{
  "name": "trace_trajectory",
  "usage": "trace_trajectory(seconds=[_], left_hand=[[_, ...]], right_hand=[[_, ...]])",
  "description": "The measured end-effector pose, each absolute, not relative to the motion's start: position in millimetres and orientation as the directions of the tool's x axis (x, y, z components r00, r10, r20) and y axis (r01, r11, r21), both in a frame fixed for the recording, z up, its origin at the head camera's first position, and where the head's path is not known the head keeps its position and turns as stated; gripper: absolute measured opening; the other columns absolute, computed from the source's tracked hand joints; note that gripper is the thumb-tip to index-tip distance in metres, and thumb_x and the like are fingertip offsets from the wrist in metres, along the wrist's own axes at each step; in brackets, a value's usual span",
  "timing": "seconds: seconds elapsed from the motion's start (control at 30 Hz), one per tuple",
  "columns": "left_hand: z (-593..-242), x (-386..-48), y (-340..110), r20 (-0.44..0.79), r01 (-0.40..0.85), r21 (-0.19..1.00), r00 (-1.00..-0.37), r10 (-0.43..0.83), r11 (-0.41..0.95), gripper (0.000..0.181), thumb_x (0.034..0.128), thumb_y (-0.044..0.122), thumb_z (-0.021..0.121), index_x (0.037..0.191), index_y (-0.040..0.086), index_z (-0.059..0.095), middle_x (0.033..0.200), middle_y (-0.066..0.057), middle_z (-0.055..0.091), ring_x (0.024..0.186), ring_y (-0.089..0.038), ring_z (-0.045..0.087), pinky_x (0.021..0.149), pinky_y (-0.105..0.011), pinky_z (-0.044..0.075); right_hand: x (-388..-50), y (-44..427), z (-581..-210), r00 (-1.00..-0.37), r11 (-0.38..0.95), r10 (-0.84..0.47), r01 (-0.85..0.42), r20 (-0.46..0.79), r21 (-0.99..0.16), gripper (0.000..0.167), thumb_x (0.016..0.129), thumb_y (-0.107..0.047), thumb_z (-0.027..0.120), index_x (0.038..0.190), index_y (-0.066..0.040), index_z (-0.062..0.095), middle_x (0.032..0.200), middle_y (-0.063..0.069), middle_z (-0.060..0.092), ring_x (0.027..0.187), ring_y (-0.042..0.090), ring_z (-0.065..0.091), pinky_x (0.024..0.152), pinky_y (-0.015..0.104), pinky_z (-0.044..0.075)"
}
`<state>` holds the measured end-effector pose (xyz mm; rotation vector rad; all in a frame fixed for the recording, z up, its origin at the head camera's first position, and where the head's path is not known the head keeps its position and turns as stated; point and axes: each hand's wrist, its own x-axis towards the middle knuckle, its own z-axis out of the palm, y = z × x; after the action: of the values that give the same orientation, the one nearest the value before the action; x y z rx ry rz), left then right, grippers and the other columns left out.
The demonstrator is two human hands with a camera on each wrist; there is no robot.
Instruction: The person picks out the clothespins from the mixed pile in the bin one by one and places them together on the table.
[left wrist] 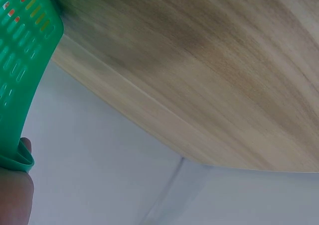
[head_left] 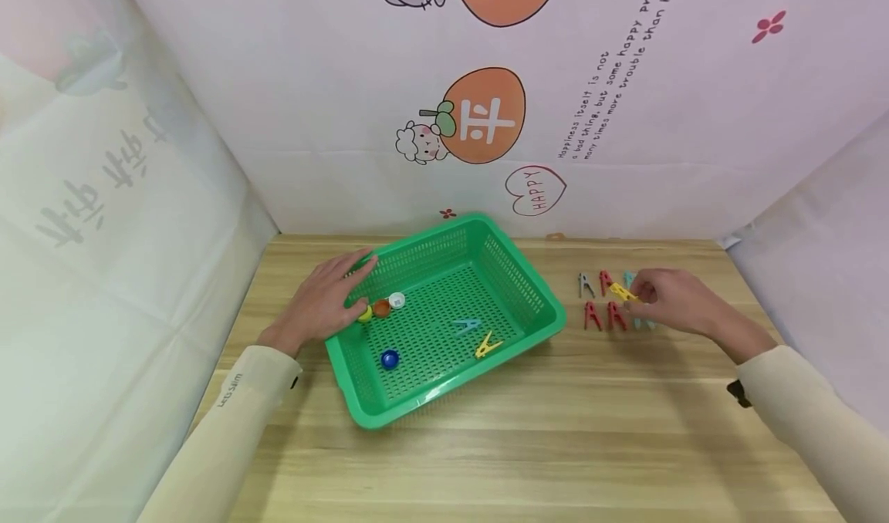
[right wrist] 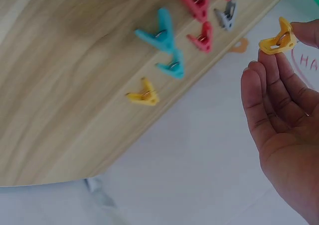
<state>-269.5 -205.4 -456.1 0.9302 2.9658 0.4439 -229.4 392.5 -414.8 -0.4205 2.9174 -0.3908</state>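
My left hand (head_left: 319,303) grips the left rim of a green plastic basket (head_left: 450,382), the thumb inside near a yellow cap (head_left: 365,316). Between thumb and fingertips, my right hand (head_left: 684,299) pinches a yellow clothespin (right wrist: 278,40) above the table's right side. Below and around that hand lie red clothespins (head_left: 592,316), a grey clothespin (head_left: 586,284) and teal clothespins (right wrist: 160,35). Another yellow clothespin (right wrist: 144,94) shows on the table in the right wrist view; the hand hides it in the head view.
Inside the basket are an orange cap (head_left: 381,308), a white cap (head_left: 397,300), a blue cap (head_left: 390,359), a light blue clothespin (head_left: 467,326) and a yellow one. A printed cloth wall (head_left: 333,122) stands behind the wooden table (head_left: 486,461), with pale cloth on both sides.
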Motion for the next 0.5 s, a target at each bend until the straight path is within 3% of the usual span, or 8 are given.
trace_trajectory(seconds=[0.5], left_hand=[[-456,-271,-204,0.085,0.565,0.258,-0.822,0.564,0.784,0.075,0.1064,0.029,0.060,0.173,0.010,0.031,0.181,-0.015,0.024,0.164,-0.044,0.029,0.132,-0.066,0.026]], right_hand=[[-220,437,-433,-0.970,0.951,-0.184,-0.136,-0.156,-0.276,0.040,0.101,-0.033,0.074,0.110,0.007,0.072,0.101,0.018,0.077,0.090,0.031,0.073,0.079,0.053,0.061]])
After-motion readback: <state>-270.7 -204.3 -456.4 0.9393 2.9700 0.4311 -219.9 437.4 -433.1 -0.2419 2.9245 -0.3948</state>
